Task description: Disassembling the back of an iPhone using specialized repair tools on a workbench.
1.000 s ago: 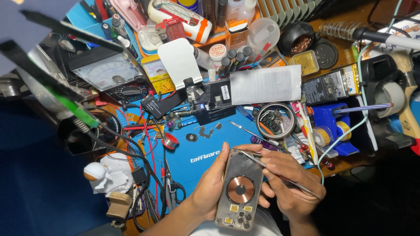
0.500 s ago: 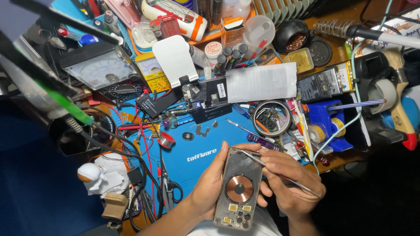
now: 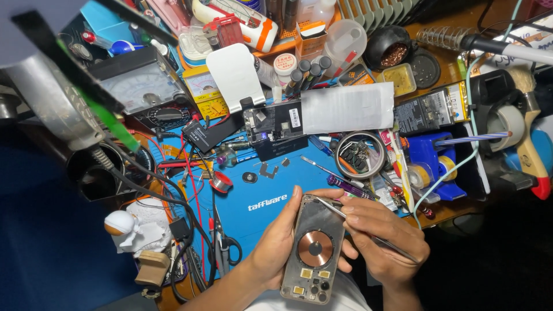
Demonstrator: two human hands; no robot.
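Wooden bench (image 3: 443, 20) — blue mat (image 3: 259, 201), multimeter (image 3: 141, 86), scissors (image 3: 222, 245)

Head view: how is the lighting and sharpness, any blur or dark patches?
Head view: the blue mat and phone back panel in the left hand are evenly lit and sharp; the lamp arm at upper left is near and blurred; both lower corners fall into deep shadow.

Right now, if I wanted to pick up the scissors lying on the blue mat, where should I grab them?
Probably by the black finger loops, coming from the near edge of the blue mat: the scissors lie flat, blades pointing away among cables, loops nearest your left hand.
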